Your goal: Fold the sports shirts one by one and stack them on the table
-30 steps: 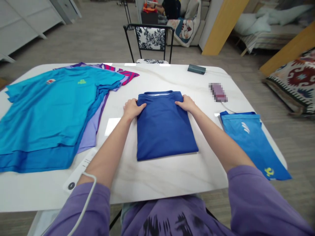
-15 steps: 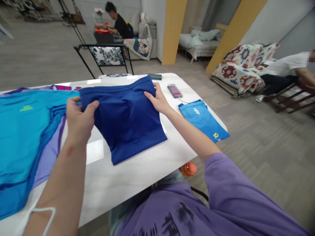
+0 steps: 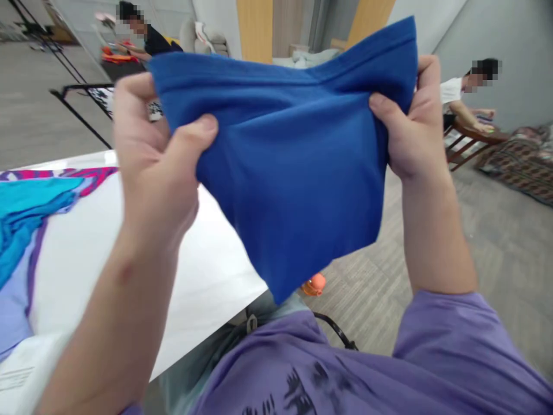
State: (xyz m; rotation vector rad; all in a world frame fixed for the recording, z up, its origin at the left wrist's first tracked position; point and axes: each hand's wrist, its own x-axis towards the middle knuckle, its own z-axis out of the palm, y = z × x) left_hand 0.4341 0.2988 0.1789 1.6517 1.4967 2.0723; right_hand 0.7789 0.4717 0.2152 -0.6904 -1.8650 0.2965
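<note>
- blue garment [image 3: 298,167], folded into a layered panel, is held up in the air between both hands, in front of the table [image 3: 207,276] and partly past its near edge; its lowest corner hangs towards the wearer's lap.
- left hand [image 3: 151,167] has it pinched by one upper side, thumb across the front and fingers tucked behind.
- right hand [image 3: 417,138] grips the opposite side the same way, thumb in front; neither hand is spread wide.
- the top edge dips between the grips and the layers slope down to a point, so the step in hand looks like carrying or handling the folded piece as one. a next move would call for level hands and a firm pinch on all layers, as the loose bottom could slip out of line.
- along the table's far edge, towards its left, lie a teal garment [image 3: 38,193] and a pink-patterned cloth [image 3: 101,174], with a lilac garment [image 3: 15,323] nearer.
- no brand, label or lettering shows on the blue face. the wearer's purple shirt [image 3: 259,369] bears black strokes i can't read as words, and the white object [image 3: 38,351] at lower left has faint lines, too blurred to read.
</note>
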